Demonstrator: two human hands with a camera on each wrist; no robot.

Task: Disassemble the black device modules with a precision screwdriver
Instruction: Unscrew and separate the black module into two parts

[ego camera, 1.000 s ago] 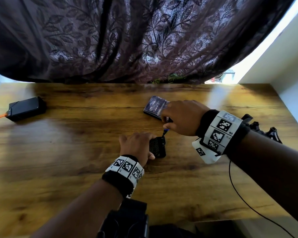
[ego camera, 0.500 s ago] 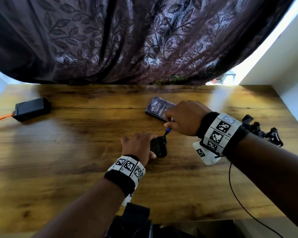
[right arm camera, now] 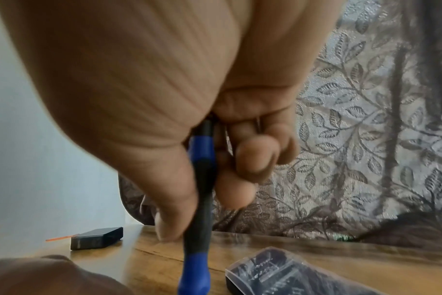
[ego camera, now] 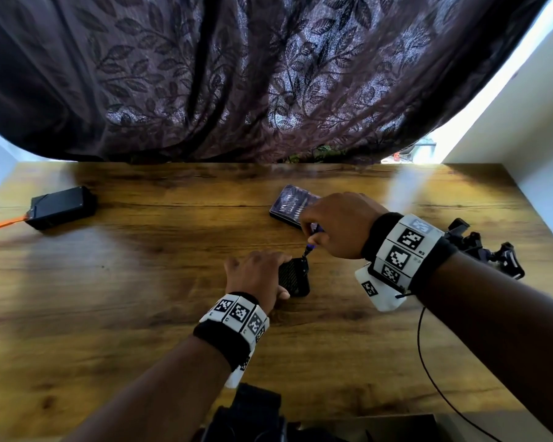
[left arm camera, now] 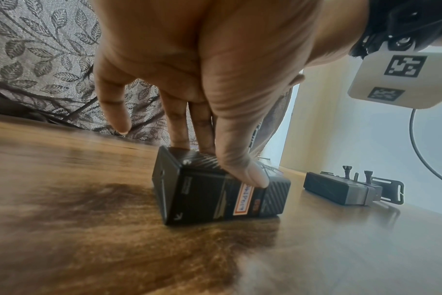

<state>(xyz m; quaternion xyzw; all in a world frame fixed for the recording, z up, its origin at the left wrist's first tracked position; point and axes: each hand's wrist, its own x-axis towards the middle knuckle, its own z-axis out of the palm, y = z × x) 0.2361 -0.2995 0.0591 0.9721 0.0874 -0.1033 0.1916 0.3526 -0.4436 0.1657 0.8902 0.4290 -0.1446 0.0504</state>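
the small black ribbed rectangular device [ego camera: 294, 279] lies mid-way across the brown wooden table [ego camera: 141, 314], well apart from every edge, with open wood to its left and near side. a clear-lidded bit case [ego camera: 289, 202] lies near, behind it. its casing is chevron-textured and carries an orange-bordered label. the left hand [ego camera: 256, 275] pinches it between thumb and fingers. the right hand [ego camera: 339, 224] grips a blue-and-black screwdriver [ego camera: 310, 247], tip at its far right corner.

glossy grained wood on the table [ego camera: 125, 314] down low, sheeny leaf-woven cloth on the curtain [ego camera: 237, 74] up top; centre frame, the black box [ego camera: 292, 279] shows matt ribbed plastic, the screwdriver [right arm camera: 199, 179] smooth blue-and-black plastic, the case [ego camera: 289, 204] clear and shiny.
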